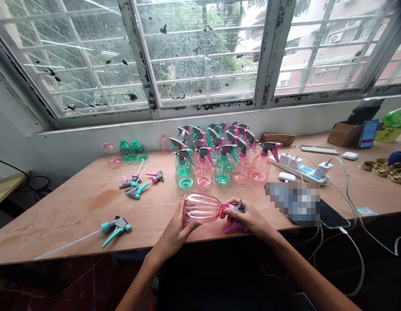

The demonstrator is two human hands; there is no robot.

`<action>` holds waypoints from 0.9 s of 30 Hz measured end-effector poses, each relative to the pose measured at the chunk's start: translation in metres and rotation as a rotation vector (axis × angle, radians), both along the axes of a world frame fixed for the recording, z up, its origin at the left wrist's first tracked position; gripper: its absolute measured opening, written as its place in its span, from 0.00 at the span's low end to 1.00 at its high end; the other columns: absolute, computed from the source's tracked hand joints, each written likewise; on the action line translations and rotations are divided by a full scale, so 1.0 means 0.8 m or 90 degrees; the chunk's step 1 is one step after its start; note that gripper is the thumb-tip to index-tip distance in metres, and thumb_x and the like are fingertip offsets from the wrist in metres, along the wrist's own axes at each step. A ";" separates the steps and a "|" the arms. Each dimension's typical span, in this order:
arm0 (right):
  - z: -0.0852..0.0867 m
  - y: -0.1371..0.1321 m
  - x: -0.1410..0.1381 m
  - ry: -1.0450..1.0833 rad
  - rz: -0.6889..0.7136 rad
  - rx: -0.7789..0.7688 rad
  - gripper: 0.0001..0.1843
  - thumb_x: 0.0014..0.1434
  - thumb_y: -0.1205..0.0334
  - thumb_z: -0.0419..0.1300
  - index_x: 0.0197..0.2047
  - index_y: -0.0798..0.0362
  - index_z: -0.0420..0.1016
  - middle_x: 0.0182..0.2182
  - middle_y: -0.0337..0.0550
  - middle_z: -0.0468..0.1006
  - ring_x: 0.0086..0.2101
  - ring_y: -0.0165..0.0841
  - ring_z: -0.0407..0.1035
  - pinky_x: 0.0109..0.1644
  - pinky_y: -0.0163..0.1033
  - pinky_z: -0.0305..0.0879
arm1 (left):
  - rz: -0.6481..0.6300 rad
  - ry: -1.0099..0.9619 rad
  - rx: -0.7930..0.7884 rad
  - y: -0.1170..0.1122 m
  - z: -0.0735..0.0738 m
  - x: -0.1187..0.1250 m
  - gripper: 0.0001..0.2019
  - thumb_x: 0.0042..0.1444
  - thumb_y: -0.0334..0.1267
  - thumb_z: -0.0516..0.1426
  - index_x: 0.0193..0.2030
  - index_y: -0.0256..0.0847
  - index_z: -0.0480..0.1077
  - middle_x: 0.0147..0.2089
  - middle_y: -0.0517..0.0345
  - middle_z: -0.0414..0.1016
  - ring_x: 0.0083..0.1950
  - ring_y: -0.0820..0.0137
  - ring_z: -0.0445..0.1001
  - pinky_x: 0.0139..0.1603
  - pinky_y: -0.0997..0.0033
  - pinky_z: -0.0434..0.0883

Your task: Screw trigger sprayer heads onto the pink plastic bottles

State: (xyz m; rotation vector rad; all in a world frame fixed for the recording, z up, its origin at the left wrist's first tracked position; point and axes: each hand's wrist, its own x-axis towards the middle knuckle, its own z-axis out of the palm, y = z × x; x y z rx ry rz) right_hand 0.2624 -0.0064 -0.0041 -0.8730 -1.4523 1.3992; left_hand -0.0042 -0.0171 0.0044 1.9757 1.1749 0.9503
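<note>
Held sideways over the table's front edge is a clear pink spray bottle [202, 207]. My left hand [176, 229] is closed around its base, at the left end. At the neck, on the right, my right hand [247, 218] grips the grey and pink trigger sprayer [234, 225], whose pink lever points down. Whether the sprayer is fully seated on the neck I cannot tell. Just behind stand several green and pink bottles with sprayers on, among them a green spray bottle [185, 172] and a pink spray bottle [262, 164] at the right end of the front row.
A loose teal sprayer [116, 226] with a long tube lies front left, and more loose sprayers [135, 185] lie behind it. Bottles without sprayers, such as a green bottle [125, 151], stand by the wall. A power strip [300, 168], cables and a phone [332, 214] occupy the right.
</note>
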 end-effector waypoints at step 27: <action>-0.007 0.003 0.005 -0.037 0.006 -0.017 0.21 0.57 0.42 0.67 0.39 0.53 0.73 0.23 0.39 0.80 0.23 0.32 0.71 0.23 0.32 0.58 | -0.050 -0.024 0.002 -0.012 0.007 0.002 0.57 0.58 0.43 0.65 0.75 0.55 0.21 0.79 0.45 0.38 0.76 0.49 0.50 0.74 0.40 0.51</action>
